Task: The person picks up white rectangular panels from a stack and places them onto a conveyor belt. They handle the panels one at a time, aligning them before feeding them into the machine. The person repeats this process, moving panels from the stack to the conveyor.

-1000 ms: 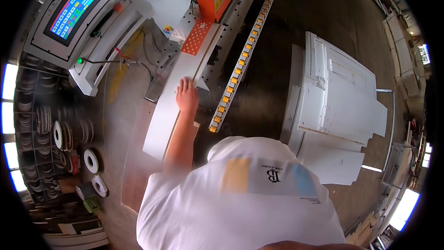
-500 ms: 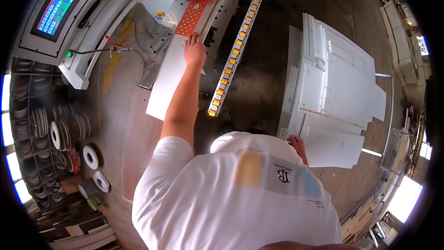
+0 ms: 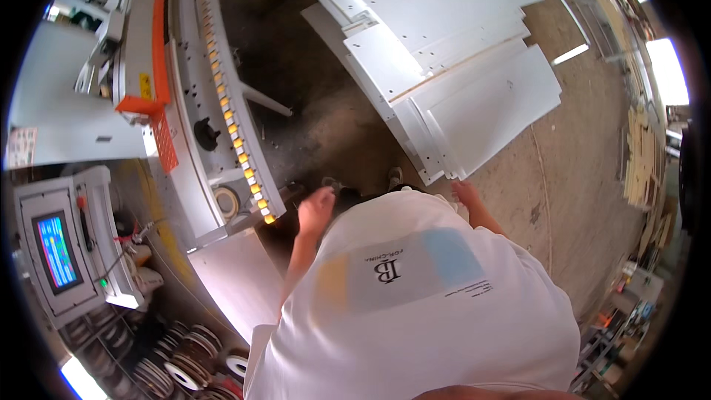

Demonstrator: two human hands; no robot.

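My left hand (image 3: pixel 316 207) hangs in the air in front of my body, to the right of the roller rail's near end. Its fingers are loosely curled, slightly blurred, and nothing shows in them. By the near corner of a stack of white panels (image 3: pixel 481 104), my right hand (image 3: pixel 465 192) is held low at my side. Its fingers are small and partly hidden, so whether they touch the panel is unclear. The stacked panels are flat, of different sizes, some with small dark holes.
A long machine with an orange perforated guard (image 3: pixel 164 141) and a rail of yellow rollers (image 3: pixel 235 133) runs along the left. At its near end is a pale tabletop (image 3: pixel 241 278). A control screen (image 3: pixel 56 250) and rolls of edge banding (image 3: pixel 194 355) are at lower left.
The view has turned right, toward the panel stack. My left hand has come off the white board at the machine and back toward my body. My right hand stays near the stack.
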